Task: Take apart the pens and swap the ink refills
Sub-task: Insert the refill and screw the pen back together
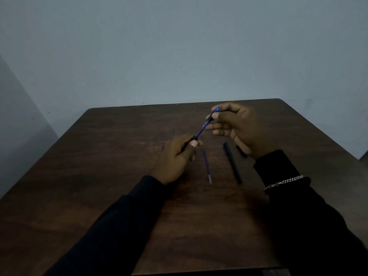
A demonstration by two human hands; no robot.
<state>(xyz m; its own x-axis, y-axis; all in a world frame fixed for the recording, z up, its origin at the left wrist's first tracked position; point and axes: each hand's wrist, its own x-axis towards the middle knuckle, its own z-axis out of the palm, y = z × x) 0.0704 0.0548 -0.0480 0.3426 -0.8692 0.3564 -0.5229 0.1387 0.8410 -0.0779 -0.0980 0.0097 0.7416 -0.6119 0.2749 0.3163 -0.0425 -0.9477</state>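
Observation:
A blue pen (201, 132) is held slanted above the dark wooden table (111, 176), between both hands. My left hand (175, 158) grips its dark lower section between thumb and fingers. My right hand (237, 126) pinches the blue upper barrel near its top end. A loose blue refill (206, 166) lies flat on the table between my wrists. To its right lies a black pen barrel (232, 162). A small dark piece (241, 151) shows partly under my right palm.
A tiny blue part (162, 147) lies on the table just left of my left hand. The table's far edge meets a plain grey wall (179, 56). A chain bracelet (282, 183) sits on my right wrist over a black sleeve.

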